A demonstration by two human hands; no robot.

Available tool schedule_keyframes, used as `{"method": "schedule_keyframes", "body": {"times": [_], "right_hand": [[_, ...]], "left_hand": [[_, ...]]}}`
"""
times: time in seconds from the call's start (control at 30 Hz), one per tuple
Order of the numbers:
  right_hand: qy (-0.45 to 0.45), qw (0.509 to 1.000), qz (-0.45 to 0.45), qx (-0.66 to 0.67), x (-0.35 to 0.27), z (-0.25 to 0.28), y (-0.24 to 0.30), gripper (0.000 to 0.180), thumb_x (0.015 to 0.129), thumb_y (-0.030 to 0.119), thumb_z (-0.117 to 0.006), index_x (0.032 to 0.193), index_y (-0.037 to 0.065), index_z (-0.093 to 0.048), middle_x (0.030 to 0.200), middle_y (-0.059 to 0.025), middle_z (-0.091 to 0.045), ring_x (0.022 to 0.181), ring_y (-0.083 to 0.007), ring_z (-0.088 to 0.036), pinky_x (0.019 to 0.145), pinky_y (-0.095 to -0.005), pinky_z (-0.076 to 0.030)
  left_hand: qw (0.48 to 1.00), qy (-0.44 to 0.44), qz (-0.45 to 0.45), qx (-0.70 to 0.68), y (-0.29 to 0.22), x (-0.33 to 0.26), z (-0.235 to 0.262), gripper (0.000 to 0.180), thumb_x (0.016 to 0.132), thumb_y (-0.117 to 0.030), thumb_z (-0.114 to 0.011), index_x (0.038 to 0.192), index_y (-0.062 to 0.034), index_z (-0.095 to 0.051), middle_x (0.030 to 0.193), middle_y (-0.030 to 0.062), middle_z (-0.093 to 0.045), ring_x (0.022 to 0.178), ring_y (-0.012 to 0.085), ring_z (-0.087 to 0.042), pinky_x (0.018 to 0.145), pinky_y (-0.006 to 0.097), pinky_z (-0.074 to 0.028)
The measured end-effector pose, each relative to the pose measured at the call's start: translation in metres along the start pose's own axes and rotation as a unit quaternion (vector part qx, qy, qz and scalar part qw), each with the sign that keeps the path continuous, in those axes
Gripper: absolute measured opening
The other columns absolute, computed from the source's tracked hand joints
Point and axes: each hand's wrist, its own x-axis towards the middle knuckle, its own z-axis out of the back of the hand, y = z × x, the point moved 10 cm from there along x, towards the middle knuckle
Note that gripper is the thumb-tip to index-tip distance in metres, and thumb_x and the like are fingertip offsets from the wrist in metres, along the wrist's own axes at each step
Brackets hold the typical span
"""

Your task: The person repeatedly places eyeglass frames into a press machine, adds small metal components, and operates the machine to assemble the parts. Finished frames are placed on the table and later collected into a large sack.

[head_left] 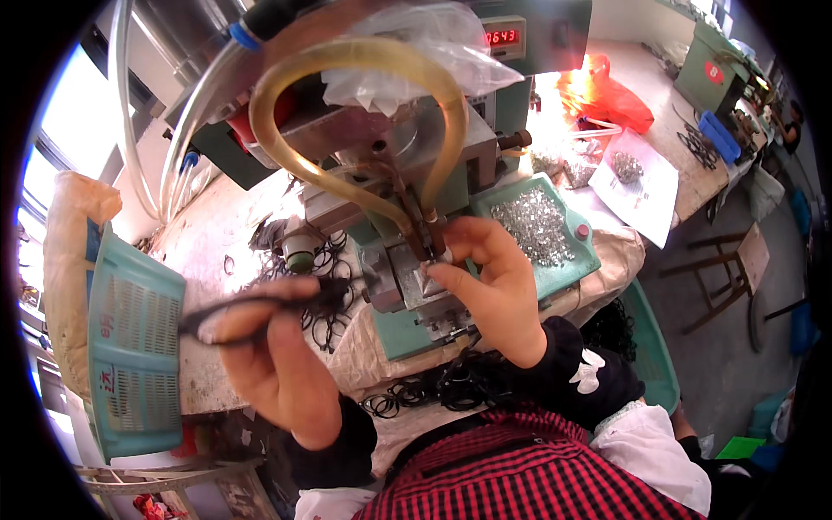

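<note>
My left hand (pixel 282 368), blurred by motion, is raised at the left of the machine and closed on a black elastic loop (pixel 201 324). Thumb and fingers of my right hand (pixel 498 290) are pinched together at the small metal work block (pixel 418 279) of a bench press (pixel 472 156), right beside the press's lower tip. Whatever sits between those fingertips is too small and covered to make out. More black elastic loops (pixel 325 329) lie in a loose pile between my left hand and the press, and others (pixel 464 381) are heaped close to my body.
A green tray (pixel 582 260) of small silver metal pieces (pixel 533 225) stands right of the press. At the left is a turquoise basket (pixel 139 303). A yellowish hose (pixel 355 48) arches over the press. A green bin (pixel 646 347) with black loops and a wooden stool (pixel 750 260) are farther right.
</note>
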Motion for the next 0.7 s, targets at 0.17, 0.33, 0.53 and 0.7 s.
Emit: {"method": "schedule_keyframes", "body": {"times": [0.17, 0.33, 0.53, 0.7], "right_hand": [[-0.021, 0.999, 0.042, 0.022, 0.002, 0.004, 0.000, 0.044, 0.083, -0.005, -0.075, 0.123, -0.003, -0.057, 0.107, -0.0069, -0.067, 0.093, -0.0118, -0.065, 0.087, -0.0270, -0.051], [-0.014, 0.979, 0.142, -0.144, 0.000, 0.005, 0.016, 0.048, 0.081, -0.005, -0.075, 0.124, -0.002, -0.055, 0.104, -0.0086, -0.069, 0.091, -0.0115, -0.066, 0.090, -0.0270, -0.049], [-0.020, 0.991, 0.102, -0.080, 0.000, 0.006, 0.009, 0.046, 0.081, -0.004, -0.076, 0.120, -0.002, -0.052, 0.100, -0.0079, -0.069, 0.091, -0.0109, -0.065, 0.088, -0.0261, -0.048], [-0.013, 0.997, 0.071, -0.038, 0.002, 0.005, 0.004, 0.048, 0.082, -0.005, -0.075, 0.122, -0.002, -0.049, 0.098, -0.0068, -0.068, 0.092, -0.0105, -0.063, 0.088, -0.0254, -0.047]], "left_hand": [[0.999, -0.011, 0.004, -0.031, 0.023, 0.011, -0.001, 0.020, 0.104, -0.012, -0.059, 0.119, 0.0018, -0.060, 0.108, 0.0157, -0.069, 0.092, 0.0152, -0.062, 0.082, 0.026, -0.047], [1.000, -0.002, 0.030, -0.004, 0.020, 0.016, -0.003, 0.022, 0.104, -0.012, -0.058, 0.120, 0.0037, -0.061, 0.107, 0.0155, -0.070, 0.098, 0.0204, -0.067, 0.088, 0.032, -0.054], [0.999, 0.003, 0.047, -0.013, 0.020, 0.015, -0.003, 0.022, 0.103, -0.010, -0.060, 0.119, 0.0038, -0.062, 0.110, 0.0163, -0.070, 0.098, 0.0212, -0.069, 0.090, 0.032, -0.055], [0.999, 0.005, 0.049, -0.017, 0.019, 0.015, -0.003, 0.020, 0.102, -0.009, -0.059, 0.118, 0.0038, -0.062, 0.109, 0.0159, -0.070, 0.097, 0.0207, -0.068, 0.090, 0.033, -0.054]]}}
